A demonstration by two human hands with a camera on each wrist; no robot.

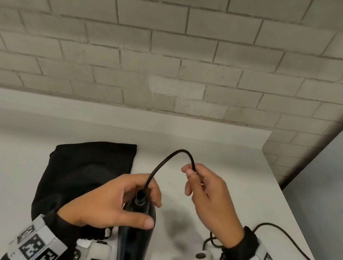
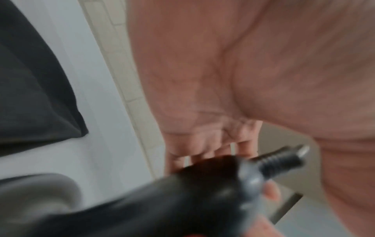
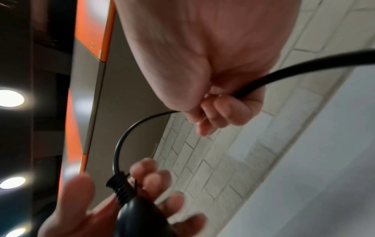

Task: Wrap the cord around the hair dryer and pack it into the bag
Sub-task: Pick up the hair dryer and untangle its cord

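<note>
A glossy black hair dryer (image 1: 135,231) stands with its handle end up near the table's front edge. My left hand (image 1: 114,200) grips that handle near the top, thumb across its front, as the blurred left wrist view shows the hair dryer (image 2: 182,200) too. The black cord (image 1: 161,167) rises from the handle's strain relief (image 3: 120,187) in an arch. My right hand (image 1: 206,190) pinches the cord (image 3: 284,75) at the arch's far end, held above the table. A black cloth bag (image 1: 88,169) lies flat behind my left hand.
The white table (image 1: 12,153) backs onto a grey brick wall (image 1: 175,54) and ends at the right (image 1: 288,187). The cord's loose length (image 1: 294,248) trails over the table's front right corner behind my right wrist.
</note>
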